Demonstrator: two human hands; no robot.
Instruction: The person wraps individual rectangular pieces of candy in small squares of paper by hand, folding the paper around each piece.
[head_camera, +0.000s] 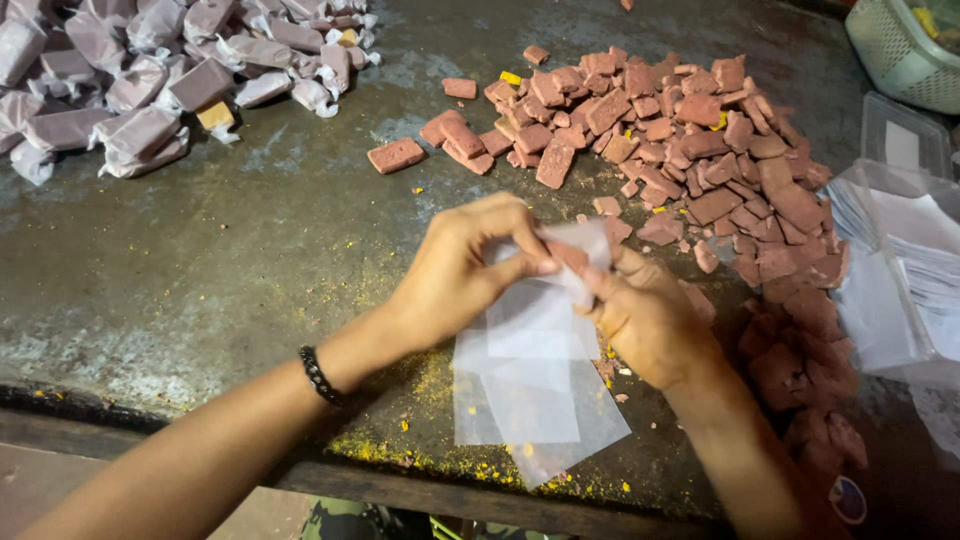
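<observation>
My left hand (465, 265) and my right hand (645, 320) meet over the middle of a worn grey table (200, 260). Together they pinch a reddish-brown rectangular candy piece (568, 254) inside a translucent white wrapper sheet (585, 245). Under my hands lie a few more loose wrapper sheets (530, 390). A big heap of unwrapped reddish-brown pieces (690, 150) spreads to the upper right of my hands. Several wrapped pieces (150, 70), twisted in pale paper, are piled at the top left.
A clear plastic box with a stack of white wrapper sheets (900, 270) stands at the right edge. A pale green basket (900, 50) sits in the top right corner. Yellow crumbs dot the table's near edge (420, 450).
</observation>
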